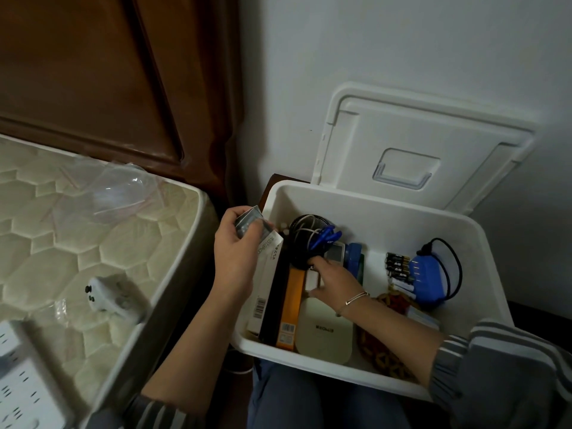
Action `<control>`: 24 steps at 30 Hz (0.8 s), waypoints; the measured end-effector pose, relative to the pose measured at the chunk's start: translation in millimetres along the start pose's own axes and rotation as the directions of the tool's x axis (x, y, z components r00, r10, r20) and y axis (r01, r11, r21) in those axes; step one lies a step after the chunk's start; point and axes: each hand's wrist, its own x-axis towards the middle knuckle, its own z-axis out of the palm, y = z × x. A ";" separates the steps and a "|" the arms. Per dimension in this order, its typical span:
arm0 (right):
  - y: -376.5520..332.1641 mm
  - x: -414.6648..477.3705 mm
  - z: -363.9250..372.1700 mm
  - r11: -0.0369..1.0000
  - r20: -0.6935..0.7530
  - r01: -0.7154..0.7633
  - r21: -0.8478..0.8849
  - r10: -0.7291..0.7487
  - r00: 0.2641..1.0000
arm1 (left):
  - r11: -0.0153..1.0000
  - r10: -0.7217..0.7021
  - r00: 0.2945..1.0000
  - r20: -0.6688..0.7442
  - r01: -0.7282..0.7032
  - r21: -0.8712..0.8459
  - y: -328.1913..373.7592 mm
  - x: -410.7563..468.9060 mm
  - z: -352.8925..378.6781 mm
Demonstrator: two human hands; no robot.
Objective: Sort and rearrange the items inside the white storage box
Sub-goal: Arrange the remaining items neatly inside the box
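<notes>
The white storage box (402,216) sits on my lap, and its lid (411,144) leans against the wall behind it. My left hand (236,255) grips a small silvery packet (249,222) above the box's left rim. My right hand (332,278) reaches into the box and pinches a small white block (311,280) beside a black mesh cup (305,239) holding cables and blue clips. A white carton (264,292), an orange box (291,308) and a cream device (325,331) lie along the left side. Batteries (397,266) and a blue charger (428,281) lie at the right.
A mattress (93,243) lies at the left with a clear plastic bag (123,190), a white controller (114,298) and a white power strip (21,376) on it. A brown wooden headboard (93,72) stands behind. A red and tan woven item (387,351) lies under my right forearm.
</notes>
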 end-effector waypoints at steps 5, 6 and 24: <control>19.3 -32.8 -34.5 0.998 -0.022 -0.005 0.062 0.007 1.000 | 0.997 0.048 0.999 -0.005 -0.048 0.065 0.4 -1.4 1.6; 28.4 -43.5 -45.2 0.996 -0.049 -0.027 0.086 0.032 0.998 | 0.995 0.061 0.998 -0.003 -0.060 0.084 0.6 -1.8 2.0; 84.7 -112.7 -68.5 0.854 0.165 -0.321 -0.409 0.415 0.895 | 0.945 0.142 0.990 -0.003 -0.135 0.297 3.1 -7.5 6.9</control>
